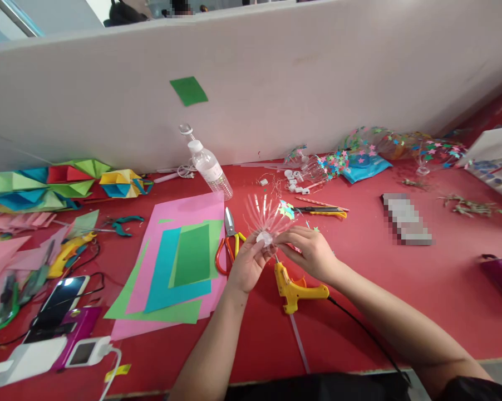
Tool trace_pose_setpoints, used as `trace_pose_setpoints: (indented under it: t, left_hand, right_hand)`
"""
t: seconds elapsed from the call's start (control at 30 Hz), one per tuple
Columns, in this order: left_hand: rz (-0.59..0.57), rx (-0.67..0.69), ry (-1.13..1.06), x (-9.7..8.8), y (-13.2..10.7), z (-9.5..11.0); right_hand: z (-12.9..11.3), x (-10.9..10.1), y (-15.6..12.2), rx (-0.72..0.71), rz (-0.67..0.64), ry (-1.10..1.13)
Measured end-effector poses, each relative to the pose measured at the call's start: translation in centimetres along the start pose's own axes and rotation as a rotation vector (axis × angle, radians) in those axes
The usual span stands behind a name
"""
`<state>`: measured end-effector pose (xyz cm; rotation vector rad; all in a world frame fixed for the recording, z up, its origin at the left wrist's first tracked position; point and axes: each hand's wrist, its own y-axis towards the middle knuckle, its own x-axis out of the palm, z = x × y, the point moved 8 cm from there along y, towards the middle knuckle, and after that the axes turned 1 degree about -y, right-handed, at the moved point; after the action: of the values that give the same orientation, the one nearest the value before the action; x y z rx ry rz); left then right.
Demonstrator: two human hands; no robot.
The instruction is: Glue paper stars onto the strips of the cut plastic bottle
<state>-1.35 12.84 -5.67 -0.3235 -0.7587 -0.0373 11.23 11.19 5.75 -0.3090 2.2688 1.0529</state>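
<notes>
My left hand (250,264) is closed around the base of a clear plastic bottle top cut into thin strips (267,214), which fan out upward. A round whitish disc-like end (264,239) shows by my left thumb. My right hand (311,250) comes in from the right, its fingers pinched at the edge of the same piece; what exactly lies between the fingertips is hard to make out. Small coloured stars (286,209) show just beyond the strips. Below my hands lies a yellow glue gun (290,287) with a glue stick in its back. Red-and-yellow-handled scissors (230,223) lie left of the strips.
Coloured paper sheets (192,256) lie to the left, with a plastic bottle (209,170) behind. Further left are folded paper shapes (67,178), pliers (126,225) and a phone (67,292). A utility knife (324,211) and star-tipped plastic pieces (338,164) lie toward the wall.
</notes>
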Motion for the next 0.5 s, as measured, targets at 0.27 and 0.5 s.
trace_pose_setpoints:
  t: [0.27,0.5]
  left_hand:
    - [0.004,0.005,-0.051,-0.2,0.0,-0.1]
    - [-0.011,0.009,-0.081,0.1,-0.1,-0.2]
  right_hand:
    - [-1.9,-1.7,-0.1,-0.029,0.083,-0.176]
    - [-3.3,-3.1,-0.3,-0.101,0.228,-0.179]
